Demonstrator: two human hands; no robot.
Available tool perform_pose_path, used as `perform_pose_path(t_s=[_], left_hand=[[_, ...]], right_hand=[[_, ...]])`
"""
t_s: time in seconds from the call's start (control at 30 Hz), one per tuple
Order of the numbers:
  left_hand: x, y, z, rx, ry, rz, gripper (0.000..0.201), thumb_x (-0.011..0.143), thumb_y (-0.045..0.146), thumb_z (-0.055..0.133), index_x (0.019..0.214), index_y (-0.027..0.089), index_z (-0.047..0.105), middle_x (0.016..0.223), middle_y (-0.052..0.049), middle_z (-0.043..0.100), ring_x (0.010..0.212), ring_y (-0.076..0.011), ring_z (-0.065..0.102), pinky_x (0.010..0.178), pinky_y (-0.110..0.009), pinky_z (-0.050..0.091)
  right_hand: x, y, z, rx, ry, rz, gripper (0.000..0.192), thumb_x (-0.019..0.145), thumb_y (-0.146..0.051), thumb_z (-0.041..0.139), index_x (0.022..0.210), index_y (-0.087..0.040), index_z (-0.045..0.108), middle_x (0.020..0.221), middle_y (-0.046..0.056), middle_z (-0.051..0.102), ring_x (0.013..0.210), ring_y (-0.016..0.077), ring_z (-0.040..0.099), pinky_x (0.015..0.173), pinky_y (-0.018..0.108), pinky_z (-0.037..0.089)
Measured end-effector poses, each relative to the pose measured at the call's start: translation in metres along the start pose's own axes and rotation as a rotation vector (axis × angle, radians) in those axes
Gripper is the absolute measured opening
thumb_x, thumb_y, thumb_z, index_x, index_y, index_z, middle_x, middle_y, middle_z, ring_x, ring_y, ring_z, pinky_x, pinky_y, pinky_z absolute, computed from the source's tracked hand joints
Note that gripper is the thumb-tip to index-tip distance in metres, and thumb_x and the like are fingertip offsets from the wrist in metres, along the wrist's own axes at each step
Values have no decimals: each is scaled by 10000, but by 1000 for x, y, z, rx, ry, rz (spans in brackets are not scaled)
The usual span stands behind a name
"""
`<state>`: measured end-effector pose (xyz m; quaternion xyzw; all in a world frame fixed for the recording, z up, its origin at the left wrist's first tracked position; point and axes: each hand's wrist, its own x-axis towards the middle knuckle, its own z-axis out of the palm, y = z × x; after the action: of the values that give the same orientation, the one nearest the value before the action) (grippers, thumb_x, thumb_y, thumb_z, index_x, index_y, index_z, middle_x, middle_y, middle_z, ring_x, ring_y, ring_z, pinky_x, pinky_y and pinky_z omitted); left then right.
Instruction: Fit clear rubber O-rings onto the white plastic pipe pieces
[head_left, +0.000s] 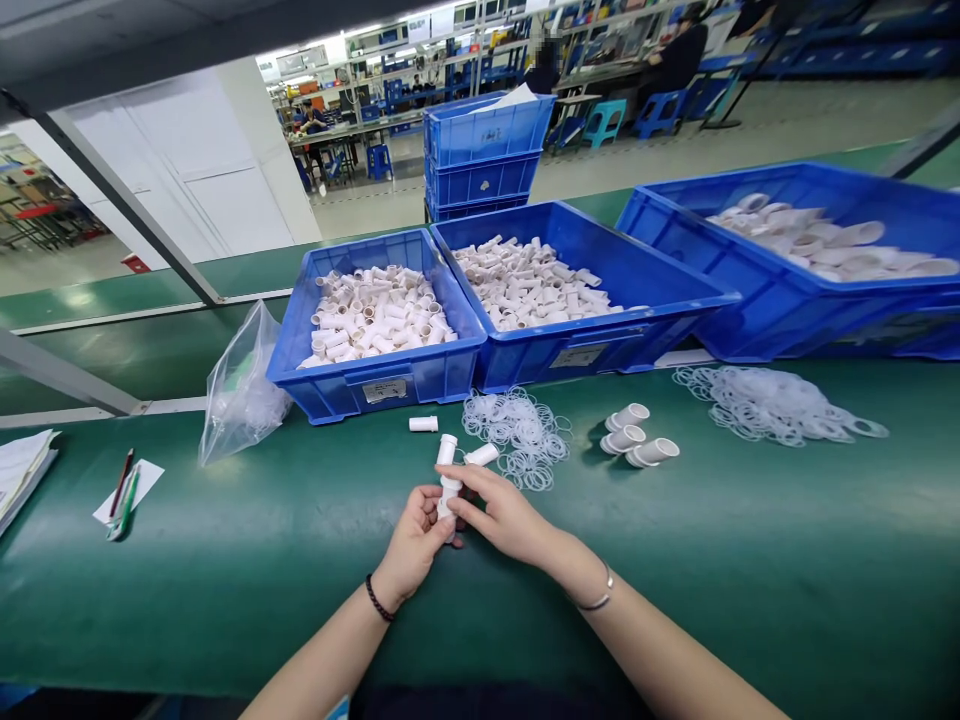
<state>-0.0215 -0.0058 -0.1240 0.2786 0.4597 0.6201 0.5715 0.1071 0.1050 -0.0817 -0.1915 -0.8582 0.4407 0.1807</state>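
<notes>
Both hands meet over the green table around a white plastic pipe fitting (449,488). My left hand (415,540) is closed around its lower part. From the right, the fingers of my right hand (501,515) are closed on its upper part. Just beyond my fingers a white fitting (447,449) stands upright; another short white fitting (481,455) lies to its right, by a pile of thin clear rings (517,425). One more white fitting (423,424) lies farther back on its side. My fingers hide part of the held piece.
Blue bins (375,375) of small white fittings line the back, with a bin (750,300) of larger pieces at right. Wide white fittings (652,453) and a second ring pile (780,405) lie right. A clear plastic bag (244,385), pens (125,495) and papers (22,470) lie left.
</notes>
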Motion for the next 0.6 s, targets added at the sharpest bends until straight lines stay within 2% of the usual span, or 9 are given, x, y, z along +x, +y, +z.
perform_pose_path(t_s=[0.1, 0.17, 0.27, 0.33, 0.4, 0.53, 0.6], left_hand=[[-1, -1, -1, 19, -2, 29, 429, 827, 352, 680, 1168, 219, 456, 968, -39, 590, 824, -147, 565, 685, -281, 513], [-1, 0, -3, 26, 21, 30, 487, 839, 351, 665, 1246, 247, 418, 967, -35, 591, 817, -152, 579, 690, -291, 517], [-1, 2, -7, 41, 54, 16, 463, 851, 366, 644, 1246, 243, 437, 988, -51, 597, 801, -155, 598, 696, -299, 517], [0, 3, -9, 42, 64, 15, 410, 860, 373, 629, 1207, 226, 466, 1001, -63, 602, 791, -150, 599, 696, -294, 511], [0, 3, -9, 40, 69, 20, 391, 875, 374, 605, 1207, 226, 463, 1020, -71, 603, 793, -150, 598, 692, -288, 504], [-1, 0, -9, 84, 70, 41, 391, 905, 389, 546, 1246, 223, 450, 1079, -95, 599, 823, -162, 586, 689, -288, 492], [-2, 0, -10, 180, 91, 76, 406, 918, 402, 513, 1275, 219, 453, 1113, -104, 593, 865, -175, 575, 723, -299, 486]], right_hand=[[-2, -1, -8, -56, -73, -83, 336, 953, -294, 465, 1277, -287, 555, 1166, 77, 571, 1050, 194, 556, 899, 339, 482], [-4, 0, -15, -129, -37, -89, 335, 953, -310, 467, 1278, -281, 544, 1196, 80, 561, 1076, 200, 551, 895, 332, 486], [-6, 9, -25, -369, 79, 69, 226, 947, -283, 459, 1075, -232, 638, 1048, 78, 614, 943, 206, 599, 789, 319, 507], [-6, 18, -28, -550, 57, 209, 200, 935, -249, 467, 949, -221, 665, 955, 64, 624, 850, 197, 615, 701, 294, 499], [-6, 25, -27, -662, 1, 296, 175, 920, -240, 498, 962, -229, 668, 961, 56, 621, 831, 192, 624, 654, 272, 484], [-3, 28, -18, -730, -44, 350, 161, 916, -220, 503, 977, -212, 652, 990, 72, 603, 847, 204, 625, 612, 261, 456], [-3, 24, -15, -697, -28, 314, 159, 922, -192, 470, 930, -188, 628, 984, 86, 595, 858, 211, 612, 613, 263, 445]])
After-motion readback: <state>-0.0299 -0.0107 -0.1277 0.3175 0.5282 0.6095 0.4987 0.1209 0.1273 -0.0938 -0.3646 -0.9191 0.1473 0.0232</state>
